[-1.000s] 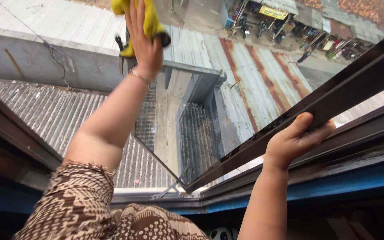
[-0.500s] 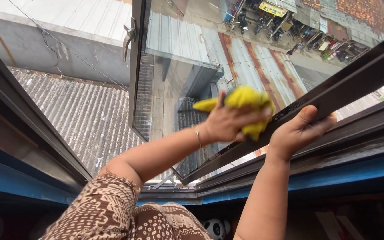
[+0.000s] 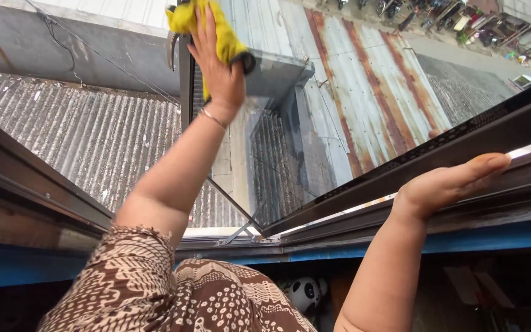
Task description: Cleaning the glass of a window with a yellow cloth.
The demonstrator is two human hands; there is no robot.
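My left hand (image 3: 217, 72) is stretched up and out through the window, pressing a yellow cloth (image 3: 225, 38) flat against the upper left corner of the swung-out glass pane (image 3: 351, 92), beside its metal handle (image 3: 172, 50). My right hand (image 3: 447, 183) holds the pane's dark lower frame (image 3: 493, 132), palm against the bar with the fingers hooked over its edge. Both forearms are bare, and a thin bracelet sits on the left wrist. A brown patterned sleeve covers my left shoulder.
Far below lie grey corrugated roofs (image 3: 81, 129), rusty sheet roofs (image 3: 376, 74) and a street with parked motorbikes (image 3: 462, 18). A blue-painted sill (image 3: 493, 237) runs under the window track. A black-and-white toy panda (image 3: 305, 292) sits inside, below the sill.
My left hand with the cloth swept down the glass to beside my right hand, then back up to the pane's top corner. My right hand stayed on the frame.
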